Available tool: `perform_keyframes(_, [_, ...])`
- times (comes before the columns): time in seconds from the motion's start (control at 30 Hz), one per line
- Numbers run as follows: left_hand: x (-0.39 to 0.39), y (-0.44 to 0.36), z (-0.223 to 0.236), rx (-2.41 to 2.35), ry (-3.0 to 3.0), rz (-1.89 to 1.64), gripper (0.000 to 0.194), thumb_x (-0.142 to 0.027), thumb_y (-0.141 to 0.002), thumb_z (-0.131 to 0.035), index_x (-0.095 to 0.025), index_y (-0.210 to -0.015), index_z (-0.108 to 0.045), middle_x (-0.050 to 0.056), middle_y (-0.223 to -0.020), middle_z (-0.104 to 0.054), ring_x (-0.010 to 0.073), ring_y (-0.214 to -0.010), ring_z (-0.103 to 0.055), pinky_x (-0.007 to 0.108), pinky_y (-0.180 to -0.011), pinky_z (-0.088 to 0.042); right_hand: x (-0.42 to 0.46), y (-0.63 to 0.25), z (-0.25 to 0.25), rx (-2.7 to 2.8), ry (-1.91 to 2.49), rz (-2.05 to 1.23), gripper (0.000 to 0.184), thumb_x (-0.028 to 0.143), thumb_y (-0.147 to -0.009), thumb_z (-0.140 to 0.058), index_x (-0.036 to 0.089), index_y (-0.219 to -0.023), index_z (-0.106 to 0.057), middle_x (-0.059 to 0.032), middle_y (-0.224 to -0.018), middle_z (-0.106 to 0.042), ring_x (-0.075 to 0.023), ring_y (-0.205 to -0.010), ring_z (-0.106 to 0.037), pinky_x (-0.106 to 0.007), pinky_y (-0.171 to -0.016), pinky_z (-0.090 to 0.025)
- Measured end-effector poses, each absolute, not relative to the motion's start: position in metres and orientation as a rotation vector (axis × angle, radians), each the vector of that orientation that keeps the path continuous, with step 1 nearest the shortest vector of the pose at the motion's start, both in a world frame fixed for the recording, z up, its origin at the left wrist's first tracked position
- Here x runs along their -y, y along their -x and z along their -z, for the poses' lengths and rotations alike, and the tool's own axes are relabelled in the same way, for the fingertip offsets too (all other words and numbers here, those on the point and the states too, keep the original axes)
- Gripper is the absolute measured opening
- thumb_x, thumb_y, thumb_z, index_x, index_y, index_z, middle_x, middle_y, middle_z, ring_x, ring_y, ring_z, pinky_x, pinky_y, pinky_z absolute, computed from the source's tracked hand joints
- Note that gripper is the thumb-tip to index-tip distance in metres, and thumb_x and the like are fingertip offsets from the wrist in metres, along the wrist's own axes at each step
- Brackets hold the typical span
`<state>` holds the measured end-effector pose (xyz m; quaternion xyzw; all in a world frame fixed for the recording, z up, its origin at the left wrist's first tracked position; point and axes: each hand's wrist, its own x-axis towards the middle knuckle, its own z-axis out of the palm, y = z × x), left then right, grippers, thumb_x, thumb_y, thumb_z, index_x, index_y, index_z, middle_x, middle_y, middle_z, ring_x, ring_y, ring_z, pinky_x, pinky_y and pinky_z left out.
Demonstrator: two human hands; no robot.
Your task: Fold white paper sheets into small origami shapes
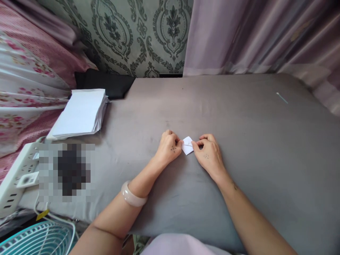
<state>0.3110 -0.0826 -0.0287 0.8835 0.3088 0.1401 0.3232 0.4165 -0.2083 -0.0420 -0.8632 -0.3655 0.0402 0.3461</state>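
Observation:
A small folded piece of white paper (188, 149) lies between my two hands over the grey-covered table (170, 106), turned so that one corner points away from me. My left hand (169, 146) pinches its left corner between thumb and fingers. At the opposite corner, my right hand (208, 152) grips the paper with thumb and index finger, its other fingers curled. A crease or folded edge runs across the middle of the paper. On my left forearm sits a pale bangle (132, 195).
A stack of white paper (82, 111) lies at the left, before a black cloth-like item (106, 83). Nearer are a white power strip (20, 177), a pixelated patch and a teal fan (39, 239). A thin cotton swab (282, 98) lies far right. Curtains (239, 35) hang behind.

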Motion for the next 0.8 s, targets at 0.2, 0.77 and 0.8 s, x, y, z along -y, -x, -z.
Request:
perform_keyframes(0.2, [0.087,-0.311,0.024,-0.848,-2.431,-0.270,0.010,-0.020,-0.082,-0.056,-0.013,-0.076,-0.061,0.013,-0.095,-0.057,0.0250,-0.094,-0.053,0.041,-0.087,-0.046,0.207,-0.415,0.041,0.978,2.278,-0.084,0.021,0.032,-0.082,-0.056,0.019,-0.067,-0.063,-0.0122,-0.095,-0.060,-0.0257,-0.088,-0.057,-0.042,-0.085,-0.045])
perform_keyframes(0.77, [0.078,-0.307,0.024,-0.790,-2.429,-0.193,0.015,-0.027,-0.083,-0.058,-0.015,-0.079,-0.065,0.011,-0.098,-0.057,0.0247,-0.098,-0.052,0.038,-0.087,-0.046,0.232,-0.439,0.032,0.797,1.963,-0.443,0.021,0.028,-0.080,-0.053,0.020,-0.093,-0.068,-0.0029,-0.085,-0.067,-0.0145,-0.071,-0.060,-0.029,-0.069,-0.047])
perform_keyframes(0.8, [0.078,-0.307,0.024,-0.784,-2.433,-0.196,0.015,-0.028,-0.083,-0.058,-0.015,-0.079,-0.065,0.011,-0.098,-0.057,0.0247,-0.098,-0.052,0.038,-0.088,-0.045,0.235,-0.436,0.032,0.867,1.957,-0.392,0.021,0.025,-0.081,-0.051,0.020,-0.092,-0.069,-0.0032,-0.088,-0.067,-0.0142,-0.073,-0.060,-0.029,-0.070,-0.047])
